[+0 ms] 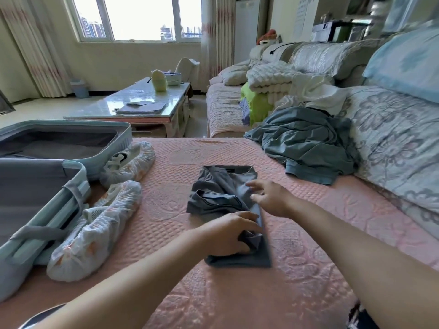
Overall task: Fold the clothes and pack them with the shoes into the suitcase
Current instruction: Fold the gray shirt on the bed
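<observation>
Suitcase [123,138]: pale blue-green, lying open at the far left on the pink quilted cover [308,257], with grey lining showing in both halves.

Shoes, two, each wrapped in a white plastic bag:
- far shoe [128,162], touching the suitcase's edge
- near shoe [95,231], just beside the front half

Grey garment [221,193]: middle of the cover, partly folded into a long strip, banded end away from the person.

Left hand [228,236]: fingers curled and clamped on bunched cloth at the garment's near end.

Right hand [273,198]: fingers apart and relaxed, tips touching the garment's right edge.

Blue-grey clothes [304,143]: unfolded heap at the right, well apart from the garment, against the patterned cushions [392,138].

White clothes [318,93]: crumpled, just behind the heap.
</observation>
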`<state>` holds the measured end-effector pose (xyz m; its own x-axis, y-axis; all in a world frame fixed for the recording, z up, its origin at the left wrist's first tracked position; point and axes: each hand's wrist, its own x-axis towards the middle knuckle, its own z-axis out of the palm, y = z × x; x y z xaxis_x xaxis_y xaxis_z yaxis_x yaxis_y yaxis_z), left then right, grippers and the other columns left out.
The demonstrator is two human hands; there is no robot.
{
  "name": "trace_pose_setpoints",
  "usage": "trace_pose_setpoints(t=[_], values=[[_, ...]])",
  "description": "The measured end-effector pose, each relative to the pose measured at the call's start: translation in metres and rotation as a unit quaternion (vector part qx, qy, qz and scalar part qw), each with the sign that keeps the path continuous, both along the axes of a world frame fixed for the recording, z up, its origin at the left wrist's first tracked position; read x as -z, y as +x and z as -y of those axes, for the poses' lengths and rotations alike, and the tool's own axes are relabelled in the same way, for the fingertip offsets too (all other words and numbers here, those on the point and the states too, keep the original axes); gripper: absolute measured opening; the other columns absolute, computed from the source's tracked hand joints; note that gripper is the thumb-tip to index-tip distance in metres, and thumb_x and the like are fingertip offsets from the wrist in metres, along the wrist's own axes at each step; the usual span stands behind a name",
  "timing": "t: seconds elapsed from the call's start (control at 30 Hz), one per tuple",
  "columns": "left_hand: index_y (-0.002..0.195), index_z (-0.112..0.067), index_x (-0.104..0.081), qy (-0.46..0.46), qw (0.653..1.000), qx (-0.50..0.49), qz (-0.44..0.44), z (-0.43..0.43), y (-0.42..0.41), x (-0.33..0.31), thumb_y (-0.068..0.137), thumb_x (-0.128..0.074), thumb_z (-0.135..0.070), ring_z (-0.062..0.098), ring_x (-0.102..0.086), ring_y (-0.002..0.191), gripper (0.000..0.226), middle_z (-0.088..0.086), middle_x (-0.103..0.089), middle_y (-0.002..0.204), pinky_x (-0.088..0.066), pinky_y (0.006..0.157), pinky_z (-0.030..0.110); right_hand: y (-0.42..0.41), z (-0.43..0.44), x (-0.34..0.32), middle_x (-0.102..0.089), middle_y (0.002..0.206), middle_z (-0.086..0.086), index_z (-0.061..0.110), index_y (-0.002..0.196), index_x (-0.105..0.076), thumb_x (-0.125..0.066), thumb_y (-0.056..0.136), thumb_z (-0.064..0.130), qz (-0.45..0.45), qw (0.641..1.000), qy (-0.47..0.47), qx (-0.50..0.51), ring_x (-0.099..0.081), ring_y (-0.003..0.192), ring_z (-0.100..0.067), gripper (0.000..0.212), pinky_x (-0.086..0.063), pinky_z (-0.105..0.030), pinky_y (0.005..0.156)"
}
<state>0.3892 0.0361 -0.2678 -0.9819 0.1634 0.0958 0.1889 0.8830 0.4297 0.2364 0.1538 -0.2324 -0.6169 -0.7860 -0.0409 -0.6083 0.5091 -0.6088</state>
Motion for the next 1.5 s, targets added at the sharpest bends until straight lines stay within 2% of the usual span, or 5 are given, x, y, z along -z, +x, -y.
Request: trace_pose_setpoints(t=[0.17,0.53,0.83,1.17,1.5], values=[[0.087,-0.034,-0.067,0.086,0.978,-0.164,-0.099,0.039,-0.003,-0.018,0.078,-0.055,0.009,0.016,-0.063,0.088,0.045,-0.013,-0.063,0.095,-0.048,0.073,0.022,0.013,0.01,0.007,-0.053,0.147,-0.001,0.026,0.145,-0.05,-0.063,0.092,0.046,-0.049,0.995,0.072,-0.05,-0.051,0.131,-0.019,0.059,-0.04,-0.034,0.11],[0.133,-0.043,-0.052,-0.236,0.928,-0.285,0.046,0.098,-0.016,-0.022,0.09,-0.059,-0.032,0.02,-0.064,0.109,0.046,-0.008,-0.061,0.131,-0.049,0.08,0.029,0.037,0.054,0.022,-0.064,0.122,-0.003,0.028,0.135,-0.054,-0.063,0.083,0.054,-0.297,0.948,0.076,-0.079,-0.059,0.115,-0.026,0.058,-0.043,-0.036,0.099],[0.142,-0.015,-0.049,-0.011,0.942,-0.133,-0.309,0.072,-0.079,-0.041,0.082,-0.056,0.016,0.018,-0.042,0.136,0.069,0.01,-0.031,0.157,-0.05,0.09,0.027,-0.009,0.032,-0.012,-0.066,0.084,-0.002,0.019,0.095,-0.062,-0.056,0.079,0.042,-0.045,0.978,0.094,0.182,-0.063,0.083,-0.026,0.029,-0.049,-0.032,0.075],[0.157,-0.039,-0.006,-0.122,0.953,-0.21,0.181,0.069,-0.035,0.018,0.097,-0.035,-0.066,0.017,0.01,0.152,0.072,-0.002,0.005,0.166,-0.005,0.124,0.047,-0.002,0.008,-0.003,-0.053,0.129,-0.006,0.023,0.131,-0.046,-0.056,0.084,0.038,-0.12,0.973,0.19,0.049,-0.056,0.114,-0.027,0.05,-0.047,-0.036,0.093],[0.116,-0.039,-0.042,-0.141,0.98,-0.105,0.088,0.036,0.022,-0.003,0.054,-0.07,-0.081,0.014,-0.032,0.115,0.08,-0.012,-0.036,0.12,-0.038,0.098,0.033,0.043,-0.007,-0.01,-0.044,0.115,0.003,0.033,0.104,-0.061,-0.086,0.066,0.043,-0.195,0.908,0.303,-0.213,-0.045,0.103,-0.016,0.047,-0.036,-0.029,0.077]])
